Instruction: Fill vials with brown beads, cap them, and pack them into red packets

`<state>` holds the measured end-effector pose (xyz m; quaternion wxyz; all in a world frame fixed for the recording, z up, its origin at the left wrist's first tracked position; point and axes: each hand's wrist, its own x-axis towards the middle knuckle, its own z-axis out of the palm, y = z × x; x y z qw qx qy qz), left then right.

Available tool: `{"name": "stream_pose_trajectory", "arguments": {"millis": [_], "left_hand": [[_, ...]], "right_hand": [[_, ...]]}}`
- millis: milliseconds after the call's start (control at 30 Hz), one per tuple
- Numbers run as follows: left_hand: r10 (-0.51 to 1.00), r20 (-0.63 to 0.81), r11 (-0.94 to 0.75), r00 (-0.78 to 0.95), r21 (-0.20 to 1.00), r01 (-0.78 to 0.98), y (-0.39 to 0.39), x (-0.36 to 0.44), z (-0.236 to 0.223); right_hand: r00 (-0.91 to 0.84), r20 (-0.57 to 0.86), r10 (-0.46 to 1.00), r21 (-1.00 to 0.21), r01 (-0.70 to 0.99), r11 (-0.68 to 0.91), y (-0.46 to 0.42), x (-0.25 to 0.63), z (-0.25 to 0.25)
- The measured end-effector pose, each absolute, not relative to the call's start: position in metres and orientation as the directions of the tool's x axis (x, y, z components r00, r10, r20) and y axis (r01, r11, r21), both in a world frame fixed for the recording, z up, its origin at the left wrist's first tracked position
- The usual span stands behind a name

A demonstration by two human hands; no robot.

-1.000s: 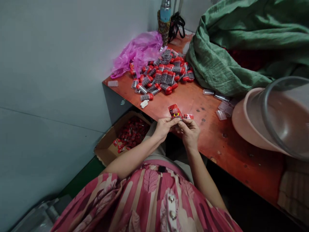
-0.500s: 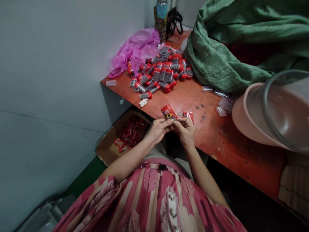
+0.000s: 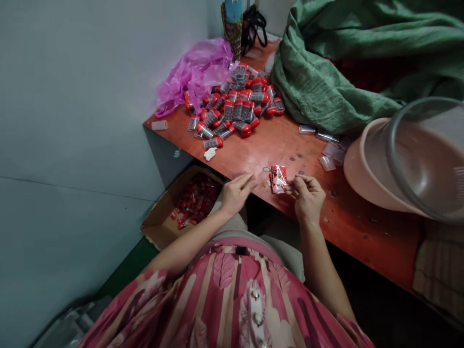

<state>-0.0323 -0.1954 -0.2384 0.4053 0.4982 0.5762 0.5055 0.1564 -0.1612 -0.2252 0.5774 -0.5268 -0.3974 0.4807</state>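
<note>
My right hand (image 3: 310, 198) is over the front edge of the table, its fingertips pinched on the side of a small, shiny red packet (image 3: 279, 175). The packet has a yellow and black print and seems to overlap a second one lying there; I cannot tell exactly where one ends. To the left, my left hand (image 3: 236, 194) is empty, its fingers stretched toward the table edge. Farther back lies a heap of small clear containers with red rounded ends (image 3: 237, 108) and dark contents.
A crumpled pink plastic bag (image 3: 197, 67) lies by the heap. At the right stand a green woven sack (image 3: 308, 87) and nested basins (image 3: 362, 169), with clear plastic sleeves (image 3: 328, 163) beside them. Below the red table (image 3: 261, 154), a cardboard box (image 3: 155, 224) holds many red packets.
My hands have parted. The right one moved right and brought the red packet onto the one on the table, while the left let go and its fingers straightened.
</note>
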Motion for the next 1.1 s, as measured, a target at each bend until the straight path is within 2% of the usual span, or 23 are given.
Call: {"name": "stream_pose_trajectory", "arguments": {"millis": [67,167,233,333,500,600,700,767,833,900,967,1033,1100], "left_hand": [[0.967,0.245,-0.244,0.065,0.830,0.501,-0.168,-0.011,-0.239],[0.940,0.233,-0.337,0.248,0.539,0.772,-0.140,0.014,-0.245],[0.944,0.193,-0.326,0.267,0.437,0.838,-0.132,0.023,-0.249],[0.947,0.184,-0.318,0.263,0.415,0.853,-0.131,0.026,-0.253],[0.942,0.255,-0.324,0.217,0.528,0.785,-0.131,0.024,-0.255],[0.933,0.318,-0.338,0.166,0.625,0.703,-0.135,0.023,-0.254],[0.945,0.322,-0.307,0.064,0.796,0.522,-0.143,0.017,-0.249],[0.971,0.233,-0.207,-0.060,0.935,0.289,-0.149,0.008,-0.243],[0.993,0.043,-0.046,-0.111,0.999,-0.027,-0.154,-0.005,-0.238],[0.986,-0.154,0.128,-0.062,0.944,-0.305,-0.159,-0.022,-0.234],[0.960,-0.278,0.229,-0.038,0.857,-0.462,-0.165,-0.041,-0.233],[0.929,-0.355,0.249,-0.103,0.807,-0.536,-0.173,-0.060,-0.233],[0.894,-0.406,0.237,-0.189,0.786,-0.570,-0.181,-0.078,-0.235]], "right_hand": [[0.244,-0.045,0.969,-0.991,-0.133,-0.013,-0.162,0.161,-0.226],[0.260,-0.043,0.965,-0.994,-0.113,-0.014,-0.166,0.166,-0.226],[0.257,-0.038,0.966,-0.996,-0.091,-0.015,-0.168,0.169,-0.227],[0.257,-0.011,0.966,-0.999,-0.037,-0.002,-0.167,0.172,-0.228],[0.256,0.041,0.966,-0.988,0.155,0.001,-0.151,0.168,-0.237],[0.152,0.011,0.988,-0.980,0.199,-0.020,-0.139,0.160,-0.241],[0.082,-0.014,0.997,-0.994,0.105,-0.023,-0.131,0.147,-0.236],[0.043,-0.033,0.999,-0.998,0.045,-0.035,-0.128,0.137,-0.227],[-0.056,-0.071,0.996,-0.997,0.023,-0.070,-0.125,0.125,-0.218],[-0.199,-0.114,0.973,-0.993,0.056,-0.105,-0.120,0.110,-0.211],[-0.324,-0.136,0.936,-0.985,0.143,-0.094,-0.111,0.094,-0.209],[-0.377,-0.097,0.921,-0.966,0.259,0.004,-0.098,0.074,-0.209],[-0.403,0.013,0.915,-0.899,0.396,0.188,-0.083,0.048,-0.209]]}}
